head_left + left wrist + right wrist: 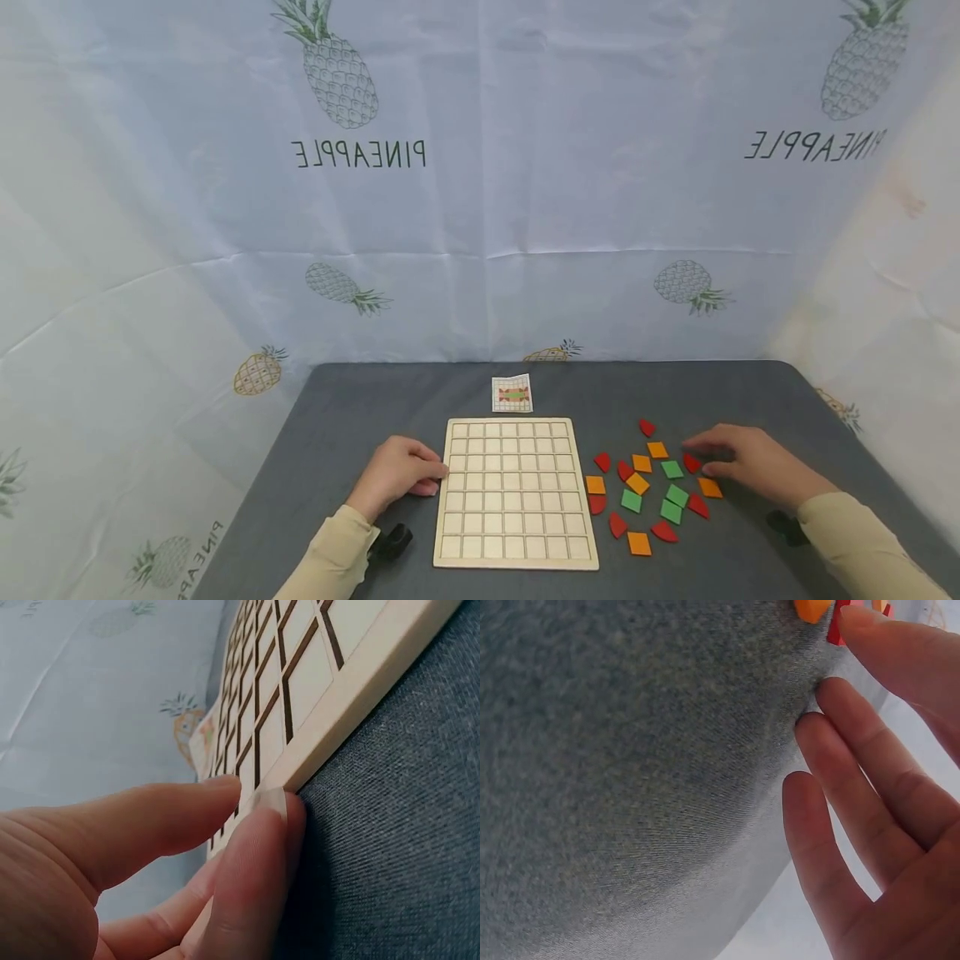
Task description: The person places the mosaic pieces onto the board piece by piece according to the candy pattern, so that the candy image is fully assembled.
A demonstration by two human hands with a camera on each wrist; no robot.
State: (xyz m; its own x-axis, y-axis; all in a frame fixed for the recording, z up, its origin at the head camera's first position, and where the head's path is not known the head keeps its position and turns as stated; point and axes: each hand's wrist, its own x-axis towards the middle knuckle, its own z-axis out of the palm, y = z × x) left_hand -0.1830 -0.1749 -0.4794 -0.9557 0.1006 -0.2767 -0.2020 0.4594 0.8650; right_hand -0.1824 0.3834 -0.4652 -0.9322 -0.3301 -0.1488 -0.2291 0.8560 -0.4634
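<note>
Head view. We list first a pale gridded board (512, 500), flat near the middle of the grey worktop (360, 417). Just beyond its far edge: one small pattern card (513, 393). To its right: a loose scatter of red pieces (664, 532), orange squares (639, 544) and green squares (671, 511) — none yet on the grid. Left hand (399, 473): at the board's left edge, grasping the rim. Right hand (750, 460): at the right side of the scatter, fingers parted and holding nothing, a red wedge (692, 463) showing between their tips. Behind: a pineapple-printed cloth (525, 192).

Left wrist view. We note the fingers pinching the board's edge, close to one corner.

Right wrist view. We note the fingers released and spread, one tip overlapping a red piece at the far edge of view; whether it touches, we cannot tell.

Step, in our judgement: choosing and picking up a first piece while the board is steadied. The next move calls, we think, for a light pinch on the red wedge's edges — thin, flat stock, apt to slide, with neighbours easily nudged.
</note>
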